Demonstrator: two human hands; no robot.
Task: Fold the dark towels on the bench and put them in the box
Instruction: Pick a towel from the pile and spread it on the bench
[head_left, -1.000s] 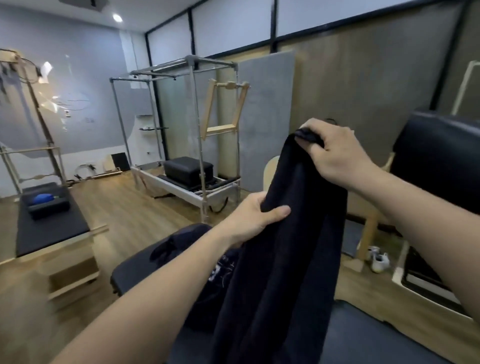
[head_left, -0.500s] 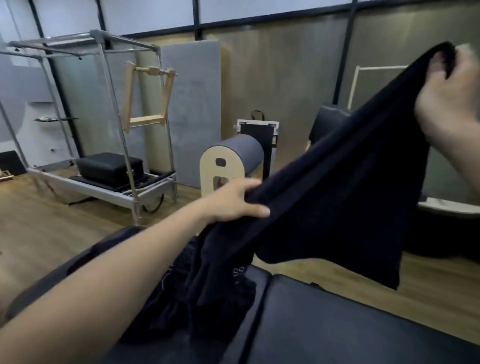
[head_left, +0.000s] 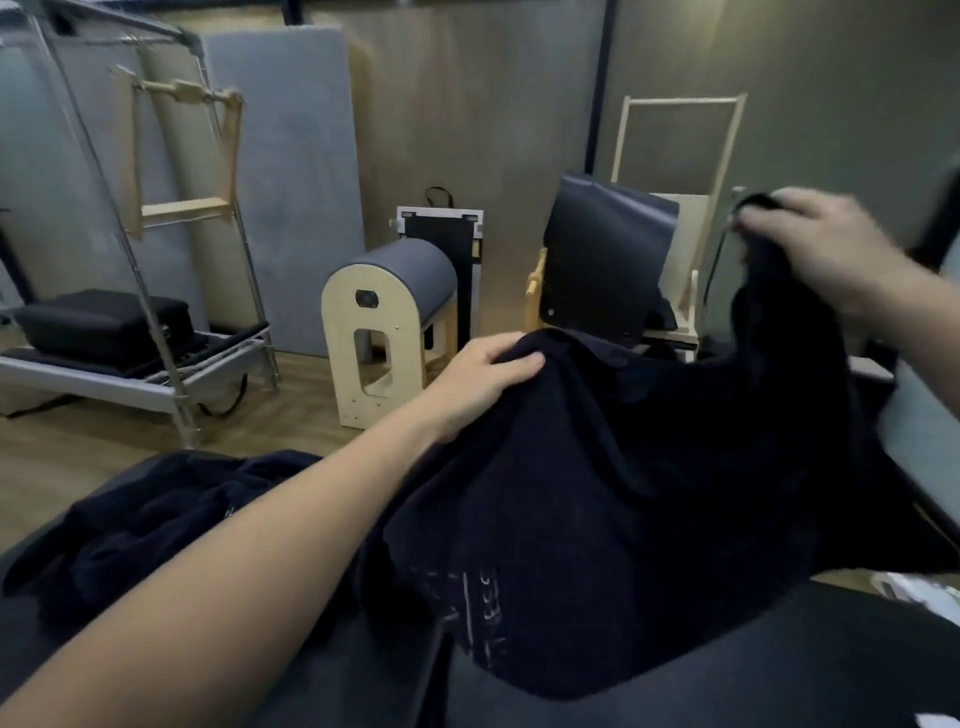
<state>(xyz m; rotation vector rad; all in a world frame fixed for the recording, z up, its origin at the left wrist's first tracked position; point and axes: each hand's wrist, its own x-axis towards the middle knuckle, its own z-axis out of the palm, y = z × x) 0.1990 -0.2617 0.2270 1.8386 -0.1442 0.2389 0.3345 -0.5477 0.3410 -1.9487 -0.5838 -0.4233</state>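
Padded black vinyl bench (head_left: 727, 670) fills the foreground of a dim studio. Over it hangs the dark, limp cloth towel (head_left: 613, 478), stretched between both hands with its lower edge drooping onto the padding. The left hand (head_left: 483, 382) grips one upper corner in a closed fist; the right hand (head_left: 826, 249), blurred, pinches the opposite corner higher up. Below the left forearm lies a crumpled heap of dark towels (head_left: 156, 514). Beyond the left hand stands a pale wooden arched barrel (head_left: 384, 332). No box shows. The uneven hold could skew the fold, and the trailing hem may snag that heap.
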